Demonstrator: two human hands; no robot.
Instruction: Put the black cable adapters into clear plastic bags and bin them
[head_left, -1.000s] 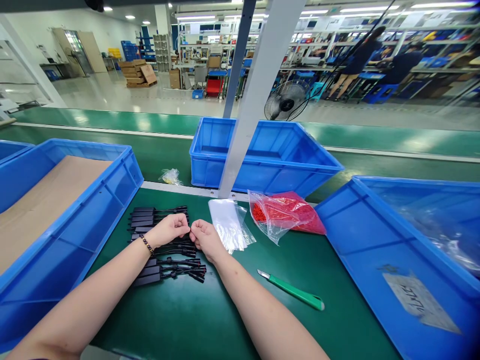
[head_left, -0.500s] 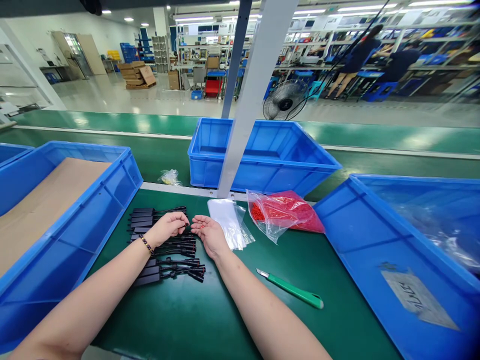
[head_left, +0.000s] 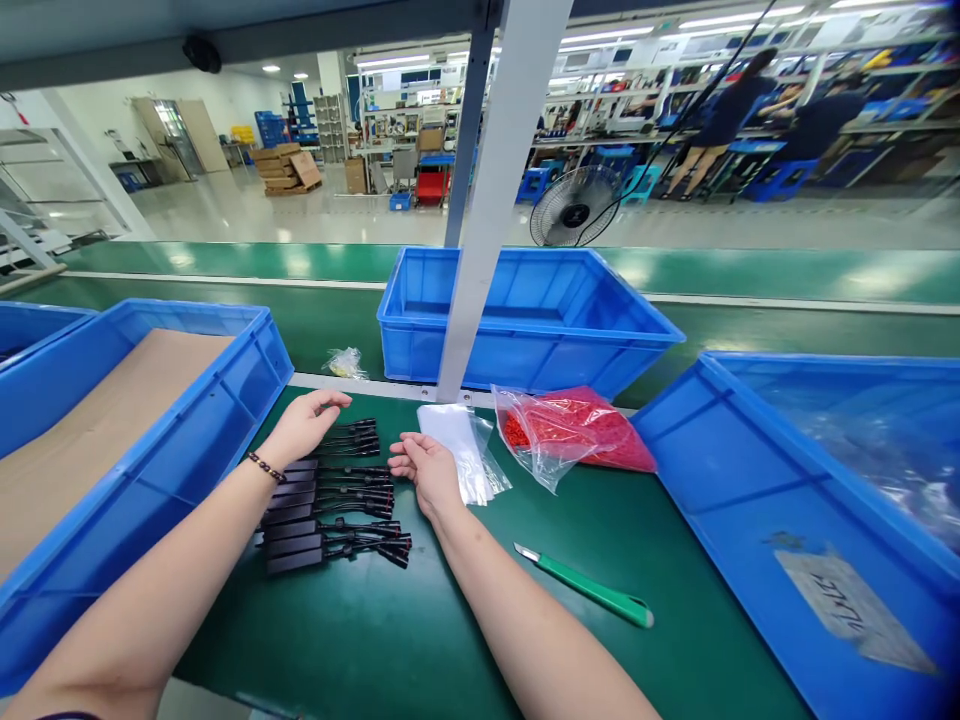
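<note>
Several black boxes with short cable leads point(head_left: 296, 545) lie in a stacked row on the green table. My left hand point(head_left: 306, 428), a beaded bracelet at its wrist, hovers over the far end of that row. Its fingers reach out to the right, slightly bent, and nothing shows in them. My right hand point(head_left: 426, 472) is beside the cable ends, palm turned up and fingers curled. Small red pieces showed in that palm a moment ago; the curled fingers now hide them. Clear plastic bags point(head_left: 457, 445) lie just beyond my right hand.
An open bag of red pieces point(head_left: 574, 430) sits right of the clear bags. A green craft knife point(head_left: 589, 588) lies with its blade exposed near my right forearm. Blue crates stand at left point(head_left: 217, 400), back point(head_left: 525, 350) and right point(head_left: 720, 500). A white post point(head_left: 480, 220) rises behind the table.
My left hand has drawn away from my right hand, back and to the left, and its pinch has loosened. The right hand stays nearly in place, its fingers more curled. The view has tilted slightly.
</note>
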